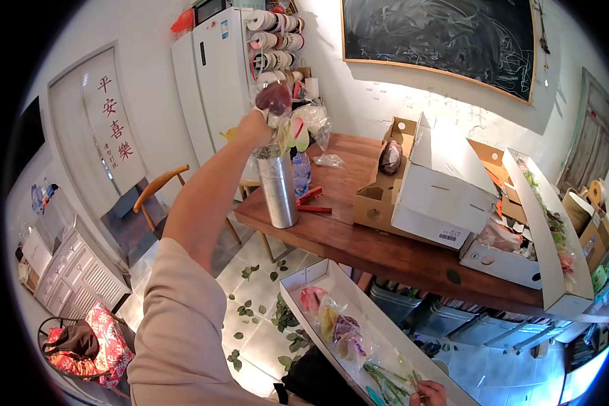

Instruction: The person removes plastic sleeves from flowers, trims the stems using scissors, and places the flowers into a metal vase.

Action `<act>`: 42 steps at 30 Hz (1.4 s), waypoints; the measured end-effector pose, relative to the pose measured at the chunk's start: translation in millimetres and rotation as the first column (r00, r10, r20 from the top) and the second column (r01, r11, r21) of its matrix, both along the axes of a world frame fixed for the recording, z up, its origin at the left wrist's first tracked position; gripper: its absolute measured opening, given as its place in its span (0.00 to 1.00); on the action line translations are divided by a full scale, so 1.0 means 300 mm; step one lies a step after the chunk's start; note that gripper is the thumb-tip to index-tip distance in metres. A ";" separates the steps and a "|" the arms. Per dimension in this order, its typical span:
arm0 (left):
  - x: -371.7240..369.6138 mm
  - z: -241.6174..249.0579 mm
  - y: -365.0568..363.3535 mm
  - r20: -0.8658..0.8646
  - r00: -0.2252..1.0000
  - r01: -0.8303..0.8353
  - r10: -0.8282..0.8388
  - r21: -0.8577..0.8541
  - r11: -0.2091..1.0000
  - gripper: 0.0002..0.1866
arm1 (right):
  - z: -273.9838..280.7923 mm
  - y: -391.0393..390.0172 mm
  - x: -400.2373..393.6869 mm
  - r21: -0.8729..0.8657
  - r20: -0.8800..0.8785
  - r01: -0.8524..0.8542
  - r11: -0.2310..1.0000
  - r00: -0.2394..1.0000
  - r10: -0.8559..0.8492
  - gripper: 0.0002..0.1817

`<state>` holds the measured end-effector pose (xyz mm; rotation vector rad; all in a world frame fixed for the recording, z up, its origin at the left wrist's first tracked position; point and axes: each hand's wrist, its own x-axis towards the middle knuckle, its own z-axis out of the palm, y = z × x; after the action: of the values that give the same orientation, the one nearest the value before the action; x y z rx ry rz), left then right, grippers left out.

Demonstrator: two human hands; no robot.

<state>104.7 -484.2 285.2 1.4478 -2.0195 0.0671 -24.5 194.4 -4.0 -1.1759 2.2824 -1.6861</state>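
Note:
My left hand (254, 128) is closed around the stem area of a dark red, heart-shaped anthurium (274, 99) in clear plastic. It is above a tall silver metal vase (277, 193) at the table's left end. Pale green and white anthuriums (295, 132) stand in the vase's mouth, beside my hand. Low in front of me, a long white box (379, 298) holds plastic-wrapped flowers (345, 331) in pink, yellow-green and purple. My right hand (429, 392) is at the box's near end by the green stems (389, 382), fingers curled together; what they pinch is hidden.
On the wooden table (335, 152) are a water bottle (301, 172), a red tool (312, 201), and cardboard boxes (440, 183). Another long flower box (555, 230) lies at the right. Cut leaves (287, 325) litter the floor. A wooden chair (159, 186) stands left.

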 end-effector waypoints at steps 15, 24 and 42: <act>-0.022 -0.042 -0.059 -0.016 0.998 0.063 -0.063 0.022 0.998 0.17 | -0.034 0.006 0.017 -0.015 0.026 0.017 1.000 1.000 -0.016 0.10; -0.009 -0.119 -0.154 0.047 0.999 0.019 -0.015 -0.076 0.997 0.14 | -0.011 0.007 0.023 0.001 0.049 0.026 1.000 0.998 -0.026 0.11; 0.157 -0.296 0.994 -0.193 0.208 0.978 -0.959 0.032 0.206 0.15 | -0.022 -0.073 0.033 -0.281 0.310 0.024 0.959 0.948 0.067 0.15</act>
<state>151.8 -185.9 196.5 -0.0789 -2.4757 -0.7378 -14.7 172.3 -10.6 -0.8808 1.8800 -2.0698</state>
